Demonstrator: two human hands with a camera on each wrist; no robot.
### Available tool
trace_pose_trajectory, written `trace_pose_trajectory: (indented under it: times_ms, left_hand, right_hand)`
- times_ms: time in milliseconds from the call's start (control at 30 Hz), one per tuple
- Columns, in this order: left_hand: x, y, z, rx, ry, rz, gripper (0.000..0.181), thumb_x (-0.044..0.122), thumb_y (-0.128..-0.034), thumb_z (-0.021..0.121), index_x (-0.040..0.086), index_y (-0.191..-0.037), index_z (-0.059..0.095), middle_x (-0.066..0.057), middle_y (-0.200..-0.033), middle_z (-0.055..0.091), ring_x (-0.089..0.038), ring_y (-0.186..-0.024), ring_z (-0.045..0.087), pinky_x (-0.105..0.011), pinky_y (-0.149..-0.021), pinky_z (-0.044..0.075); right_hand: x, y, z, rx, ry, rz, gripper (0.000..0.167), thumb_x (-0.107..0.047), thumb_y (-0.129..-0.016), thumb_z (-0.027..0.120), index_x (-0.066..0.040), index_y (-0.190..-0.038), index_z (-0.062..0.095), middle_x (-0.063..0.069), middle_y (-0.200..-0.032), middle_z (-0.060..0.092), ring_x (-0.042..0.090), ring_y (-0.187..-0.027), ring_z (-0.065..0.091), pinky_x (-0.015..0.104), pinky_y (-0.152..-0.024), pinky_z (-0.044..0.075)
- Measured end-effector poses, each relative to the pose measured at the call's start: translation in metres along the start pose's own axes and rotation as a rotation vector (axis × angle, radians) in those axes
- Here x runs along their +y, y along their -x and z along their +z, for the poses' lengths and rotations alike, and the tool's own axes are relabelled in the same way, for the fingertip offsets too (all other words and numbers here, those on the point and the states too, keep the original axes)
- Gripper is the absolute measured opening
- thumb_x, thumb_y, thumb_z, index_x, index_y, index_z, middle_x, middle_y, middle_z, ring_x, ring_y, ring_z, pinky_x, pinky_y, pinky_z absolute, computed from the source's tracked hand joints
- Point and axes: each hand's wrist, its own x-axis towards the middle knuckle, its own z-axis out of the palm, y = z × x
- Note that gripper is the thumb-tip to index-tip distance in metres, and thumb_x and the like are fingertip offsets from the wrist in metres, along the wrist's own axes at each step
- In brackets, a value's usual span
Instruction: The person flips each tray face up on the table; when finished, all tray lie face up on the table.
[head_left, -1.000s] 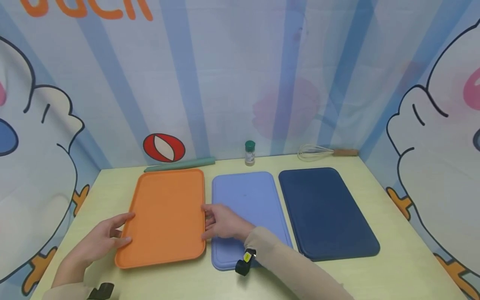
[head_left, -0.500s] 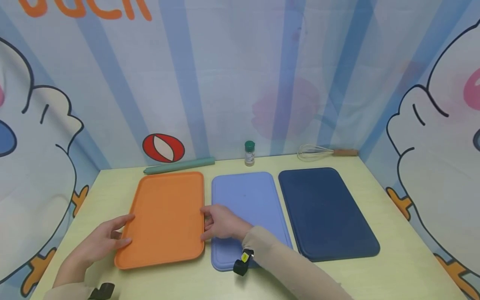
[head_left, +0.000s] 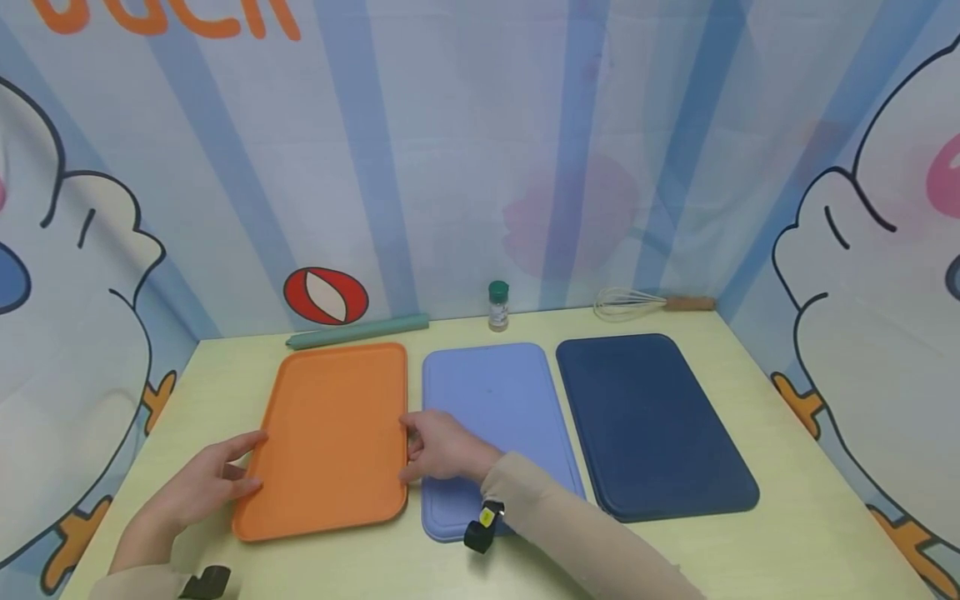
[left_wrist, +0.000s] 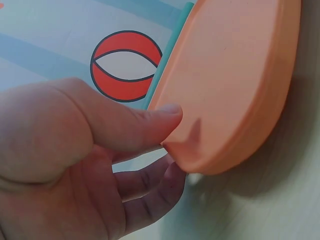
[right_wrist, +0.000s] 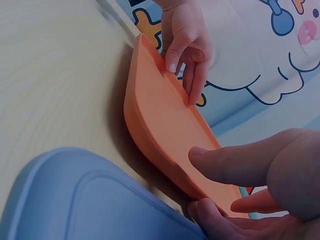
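Observation:
An orange tray (head_left: 330,442) with a raised rim lies at the left of the table. By its left rim my left hand (head_left: 198,487) holds it, the thumb over the edge and the fingers at the outside, as the left wrist view shows. My right hand (head_left: 446,446) pinches the opposite rim, thumb on top and fingers curled at the side. In the right wrist view a shadow runs along the tray's (right_wrist: 170,120) near side; whether it touches the table fully I cannot tell. Partly under my right forearm lies a periwinkle-blue tray (head_left: 487,383).
A dark blue tray (head_left: 652,425) lies to the right on the pale yellow table (head_left: 795,550). Along the back wall are a green stick-like piece (head_left: 360,331), a small green-capped jar (head_left: 498,307) and a whisk (head_left: 652,304). A printed cloth (head_left: 480,150) closes off the back and sides.
The orange tray has shifted slightly toward me, its far edge now a little farther from the green piece. Both hands keep their hold on it.

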Motion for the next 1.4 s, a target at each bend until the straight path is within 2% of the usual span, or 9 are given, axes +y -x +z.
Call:
trace_pose_trajectory:
  times_ms: [200,500,800,1000,1233,1400]
  left_hand:
    - [0.000,0.001,0.001,-0.001,0.026,-0.017,0.073,0.002,-0.0967,0.070,-0.016,-0.156,0.031,-0.038,-0.159,0.034,-0.038,-0.117,0.067,-0.025,-0.083,0.057]
    - [0.000,0.001,0.001,-0.002,0.047,-0.026,0.073,0.001,-0.0966,0.069,-0.017,-0.156,0.030,-0.038,-0.160,0.032,-0.041,-0.121,0.064,-0.028,-0.083,0.059]
    - [0.002,0.003,0.001,-0.010,0.049,-0.015,0.076,0.005,-0.0972,0.071,-0.017,-0.157,0.028,-0.037,-0.160,0.035,-0.038,-0.121,0.063,-0.026,-0.083,0.057]
    - [0.001,0.002,0.003,-0.009,0.091,-0.019,0.075,0.006,-0.1002,0.068,-0.013,-0.159,0.025,-0.037,-0.163,0.029,-0.041,-0.123,0.063,-0.031,-0.085,0.060]
    - [0.001,0.001,0.005,0.017,0.093,-0.023,0.072,0.012,-0.1045,0.065,-0.011,-0.160,0.026,-0.037,-0.163,0.027,-0.042,-0.122,0.064,-0.037,-0.085,0.061]
    - [0.007,0.001,0.007,0.087,0.015,0.002,0.070,0.021,-0.1053,0.066,-0.007,-0.160,0.031,-0.037,-0.161,0.033,-0.049,-0.126,0.058,-0.040,-0.087,0.059]
  right_hand:
    - [-0.005,0.002,0.000,-0.016,0.029,0.024,0.086,-0.011,-0.081,0.092,0.002,-0.154,0.048,0.008,-0.129,0.069,0.006,-0.089,0.064,0.021,-0.081,0.054]
    - [-0.009,0.005,0.001,-0.049,0.092,-0.001,0.086,-0.015,-0.084,0.091,0.002,-0.155,0.046,0.005,-0.111,0.071,0.005,-0.089,0.064,0.020,-0.081,0.052]
    - [-0.011,0.009,-0.001,-0.061,0.096,0.005,0.084,-0.017,-0.085,0.090,0.000,-0.156,0.047,0.009,-0.126,0.069,0.008,-0.096,0.068,0.021,-0.083,0.054]
    - [-0.012,0.011,-0.003,-0.065,0.069,0.007,0.084,-0.017,-0.086,0.089,-0.001,-0.156,0.046,0.012,-0.138,0.066,0.014,-0.104,0.070,0.021,-0.084,0.054]
    - [-0.006,0.012,-0.006,-0.059,-0.007,-0.005,0.081,-0.015,-0.087,0.087,-0.002,-0.156,0.046,0.013,-0.150,0.059,0.018,-0.112,0.070,0.022,-0.086,0.055]
    - [0.003,0.011,-0.013,-0.001,-0.031,-0.039,0.071,-0.018,-0.092,0.083,-0.007,-0.154,0.050,0.014,-0.145,0.062,0.018,-0.113,0.069,0.027,-0.089,0.056]
